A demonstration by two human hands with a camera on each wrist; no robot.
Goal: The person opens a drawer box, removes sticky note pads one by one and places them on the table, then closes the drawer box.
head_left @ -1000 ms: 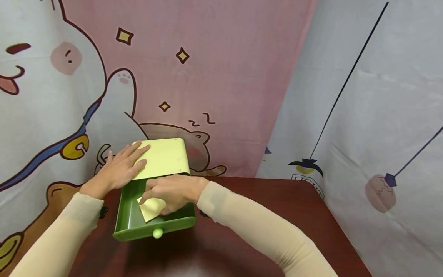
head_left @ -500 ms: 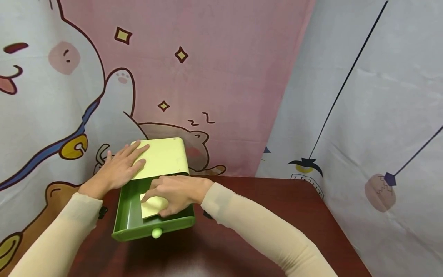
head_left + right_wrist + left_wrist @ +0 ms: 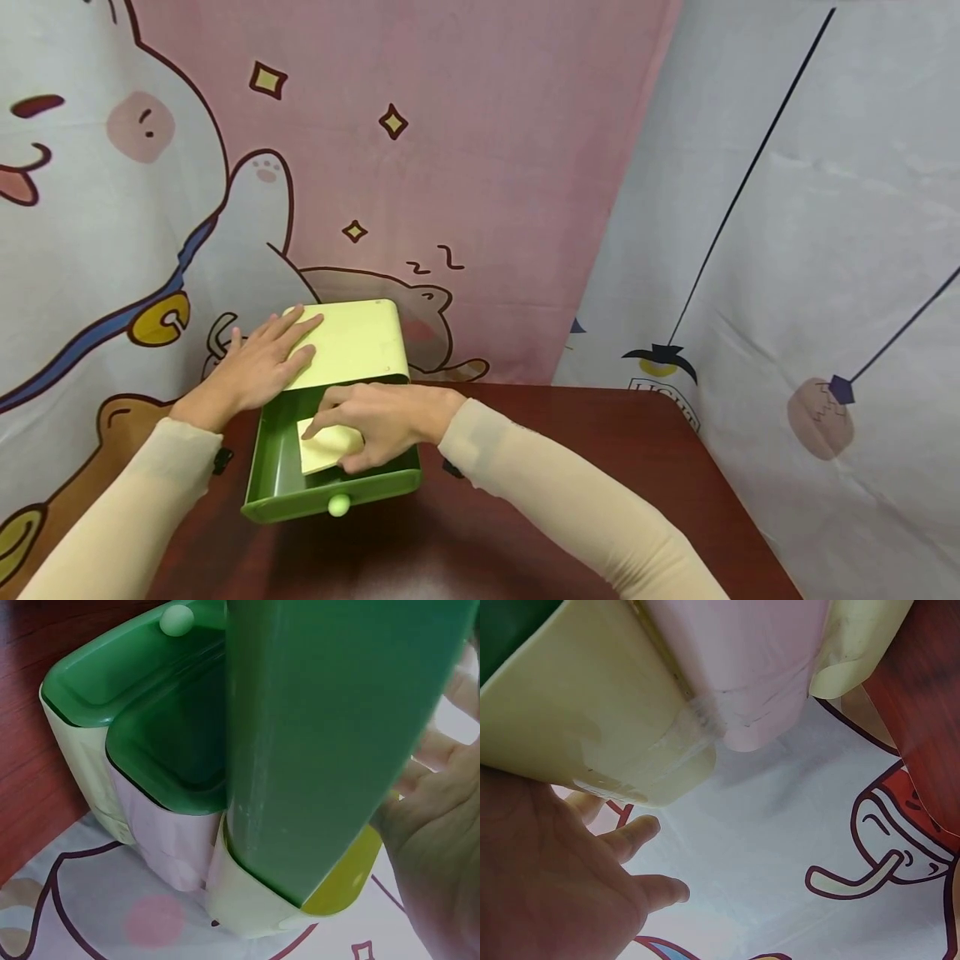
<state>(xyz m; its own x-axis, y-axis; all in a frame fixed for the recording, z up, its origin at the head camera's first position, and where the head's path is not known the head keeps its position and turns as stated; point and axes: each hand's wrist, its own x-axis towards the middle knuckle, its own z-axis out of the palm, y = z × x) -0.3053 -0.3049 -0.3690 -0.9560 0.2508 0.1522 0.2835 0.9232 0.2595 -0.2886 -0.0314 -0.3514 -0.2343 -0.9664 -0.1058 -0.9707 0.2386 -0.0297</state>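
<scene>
A pale yellow cabinet stands with its top green drawer pulled out toward the person. On the cabinet's top lies the left hand, fingers spread; the left wrist view shows this hand against the pale yellow casing. Inside the drawer, the right hand holds a pale yellow square piece between fingers and thumb, covering its right part. In the right wrist view the drawer's side hides the right hand's fingertips and the square.
Below the top drawer are two more green drawers in pink and yellow casings. A light green knob sticks out from the open drawer's front. The cabinet stands on a dark red table, against printed cloth.
The yellow square, tilted with a corner pointing down a second ago, has turned straighter within the drawer and shifted slightly. The right hand has moved a little with it; the left hand has stayed on the cabinet.
</scene>
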